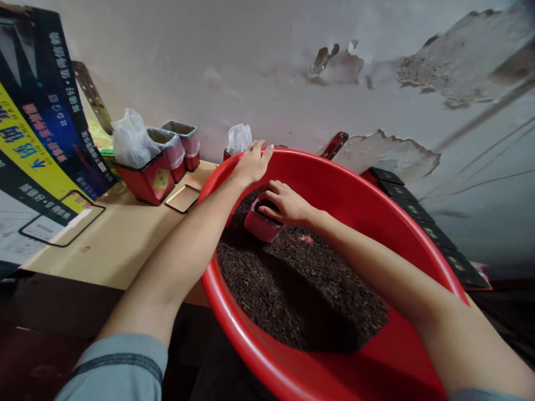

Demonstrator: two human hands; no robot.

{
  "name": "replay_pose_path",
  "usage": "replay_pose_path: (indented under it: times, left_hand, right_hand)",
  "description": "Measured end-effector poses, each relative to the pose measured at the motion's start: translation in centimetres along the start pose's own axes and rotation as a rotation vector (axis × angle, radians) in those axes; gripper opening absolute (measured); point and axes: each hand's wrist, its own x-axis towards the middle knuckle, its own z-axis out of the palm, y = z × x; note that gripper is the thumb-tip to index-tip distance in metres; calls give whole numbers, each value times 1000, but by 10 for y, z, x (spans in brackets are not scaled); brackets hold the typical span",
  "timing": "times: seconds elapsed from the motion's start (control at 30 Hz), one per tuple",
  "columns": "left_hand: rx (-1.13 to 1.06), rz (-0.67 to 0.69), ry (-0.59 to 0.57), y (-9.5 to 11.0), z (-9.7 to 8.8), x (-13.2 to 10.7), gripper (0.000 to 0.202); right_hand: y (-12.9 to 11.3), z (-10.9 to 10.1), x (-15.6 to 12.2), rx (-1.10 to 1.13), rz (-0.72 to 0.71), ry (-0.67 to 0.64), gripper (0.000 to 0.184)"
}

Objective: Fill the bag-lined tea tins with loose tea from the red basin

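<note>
A large red tub (418, 250) holds a heap of dark, dry, loose leaves (301, 278) that look like tea. My right hand (286, 203) is inside the tub, its fingers closed over the rim of a small clear plastic container (262, 221). The container sits tilted on the leaves near the left wall; my fingers partly cover its opening. At the tub's far left rim lies my left hand (253, 162), fingers stretched out and thumb apart, holding nothing. A small reddish piece (306, 239) lies on the leaves.
Left of the tub, a wooden table (104, 245) carries red tins (146, 184) lined with plastic bags, a rectangular lid (183, 198) and a wire-like frame (62, 243). A printed carton (45, 128) stands far left. Black boxes (418, 211) line the right side, before a peeling wall (251, 72).
</note>
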Motion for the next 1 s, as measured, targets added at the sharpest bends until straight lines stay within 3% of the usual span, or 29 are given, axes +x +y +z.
replay_pose_path:
  times: [0.17, 0.37, 0.47, 0.67, 0.77, 0.87, 1.0]
  left_hand:
    - [-39, 17, 8, 0, -1, 4, 65]
    - [-41, 8, -22, 4, -3, 3, 68]
    - [-34, -12, -32, 7, -6, 0, 68]
    - [2, -66, -54, 15, -8, -5, 67]
    - [75, -34, -150, 23, 7, -15, 74]
    - [245, 137, -380, 32, 30, -34, 80]
    - [604, 226, -692, 47, 44, -52, 80]
  right_hand:
    - [6, -2, -5, 16, 93, 15, 58]
    - [-11, 3, 11, 66, 249, -125, 72]
    - [-15, 10, 18, 100, 257, -184, 75]
    - [9, 2, 18, 363, 386, -131, 79]
    - [31, -17, -10, 486, 498, 77, 77]
    - [50, -31, -62, 487, 601, 255, 78]
    - [67, -22, -129, 523, 705, 366, 88]
